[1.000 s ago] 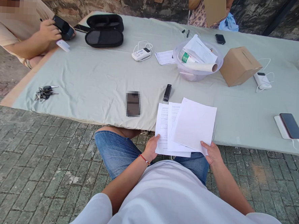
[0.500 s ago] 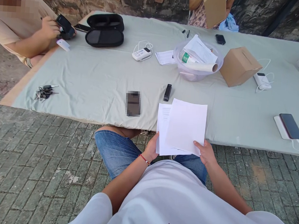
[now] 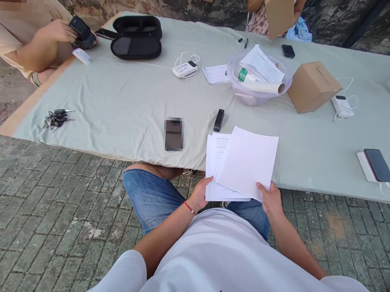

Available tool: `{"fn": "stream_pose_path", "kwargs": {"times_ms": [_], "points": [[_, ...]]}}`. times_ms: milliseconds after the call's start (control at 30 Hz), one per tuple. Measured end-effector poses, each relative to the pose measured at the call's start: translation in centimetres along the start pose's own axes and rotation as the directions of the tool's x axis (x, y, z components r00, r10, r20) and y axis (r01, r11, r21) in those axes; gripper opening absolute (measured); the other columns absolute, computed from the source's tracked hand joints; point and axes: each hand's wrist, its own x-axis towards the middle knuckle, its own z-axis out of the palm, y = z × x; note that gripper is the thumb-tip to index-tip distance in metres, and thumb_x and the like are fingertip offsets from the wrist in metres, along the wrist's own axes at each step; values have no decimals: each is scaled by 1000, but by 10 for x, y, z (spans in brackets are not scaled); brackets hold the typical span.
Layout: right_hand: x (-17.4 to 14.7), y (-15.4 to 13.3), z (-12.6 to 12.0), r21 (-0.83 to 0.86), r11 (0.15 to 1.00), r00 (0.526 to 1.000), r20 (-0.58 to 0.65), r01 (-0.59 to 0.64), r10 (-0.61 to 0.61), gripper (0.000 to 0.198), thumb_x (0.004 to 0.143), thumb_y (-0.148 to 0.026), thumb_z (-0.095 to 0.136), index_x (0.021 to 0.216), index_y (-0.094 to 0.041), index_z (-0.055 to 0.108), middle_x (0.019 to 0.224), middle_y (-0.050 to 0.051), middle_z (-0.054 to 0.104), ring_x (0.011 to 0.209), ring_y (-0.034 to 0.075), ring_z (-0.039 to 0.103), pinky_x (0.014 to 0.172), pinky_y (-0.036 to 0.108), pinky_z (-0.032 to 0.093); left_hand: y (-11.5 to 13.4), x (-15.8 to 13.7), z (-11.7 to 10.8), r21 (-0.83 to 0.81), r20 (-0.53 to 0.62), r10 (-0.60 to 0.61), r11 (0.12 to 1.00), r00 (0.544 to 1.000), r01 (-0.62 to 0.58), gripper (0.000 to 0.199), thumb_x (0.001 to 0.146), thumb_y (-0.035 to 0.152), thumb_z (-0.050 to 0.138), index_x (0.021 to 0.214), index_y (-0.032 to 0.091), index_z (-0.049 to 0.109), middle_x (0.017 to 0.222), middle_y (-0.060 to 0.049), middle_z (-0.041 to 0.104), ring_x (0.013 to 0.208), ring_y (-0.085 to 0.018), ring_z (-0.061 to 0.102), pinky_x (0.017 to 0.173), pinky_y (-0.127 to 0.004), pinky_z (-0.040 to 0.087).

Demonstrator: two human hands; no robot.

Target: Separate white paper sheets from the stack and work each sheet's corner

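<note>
My left hand [image 3: 201, 193] grips the lower left edge of some printed sheets [image 3: 218, 148], thumb on top. My right hand [image 3: 269, 197] pinches the lower right corner of a blank-looking white sheet [image 3: 248, 160], which lies tilted over the printed ones. The papers overlap at the table's near edge, above my lap. Just beyond them lies a small black stapler [image 3: 219, 120]. A dark, blurred-out flat object [image 3: 173, 134] rests to the left of the papers. My fingers beneath the sheets are hidden.
On the cloth-covered table [image 3: 125, 102] are keys [image 3: 57, 119], a black case [image 3: 136, 45], a plastic basin [image 3: 230, 84] of papers, a cardboard box [image 3: 312, 89], white cabled devices and a phone [image 3: 379, 165]. A person at left holds a black device [image 3: 82, 32]; another, opposite, holds cardboard [image 3: 279, 14].
The top sheet has shifted right and turned slightly clockwise with my right hand, showing more of the printed sheets. My left thumb has moved further onto the papers.
</note>
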Motion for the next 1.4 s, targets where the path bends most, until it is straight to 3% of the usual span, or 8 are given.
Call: {"fn": "stream_pose_path", "kwargs": {"times_ms": [700, 967, 1133, 1400], "points": [[-4, -4, 10, -42, 999, 1000, 7, 18, -18, 42, 69, -37, 78, 108, -23, 67, 110, 5, 74, 99, 23, 70, 88, 34, 58, 0, 3, 2, -40, -15, -19, 999, 1000, 19, 46, 85, 39, 65, 120, 9, 67, 119, -16, 71, 118, -30, 64, 106, -43, 49], [-4, 2, 10, -12, 1000, 1000, 28, -11, 11, 48, 70, -37, 78, 115, -25, 65, 117, 5, 73, 104, 24, 69, 94, 36, 57, -2, 8, -5, -48, -137, 72, 996, 988, -79, 37, 90, 36, 60, 112, 8, 69, 117, -17, 72, 112, -28, 67, 103, -41, 51], [-7, 5, 11, -5, 999, 998, 40, -46, 47, 49, 71, -38, 78, 116, -25, 64, 118, 5, 72, 106, 24, 69, 94, 35, 57, -2, 8, -5, -22, -189, 72, 997, 979, -78, 37, 89, 38, 63, 109, 7, 70, 112, -17, 73, 107, -29, 69, 100, -42, 53], [-9, 13, 13, -60, 998, 1000, 14, -16, 17, 45, 72, -41, 77, 113, -26, 65, 116, 5, 72, 104, 24, 69, 94, 35, 57, -2, 5, -5, -28, -96, 48, 998, 994, -51, 36, 84, 34, 68, 111, 10, 69, 112, -16, 74, 110, -29, 68, 101, -43, 53]]}}
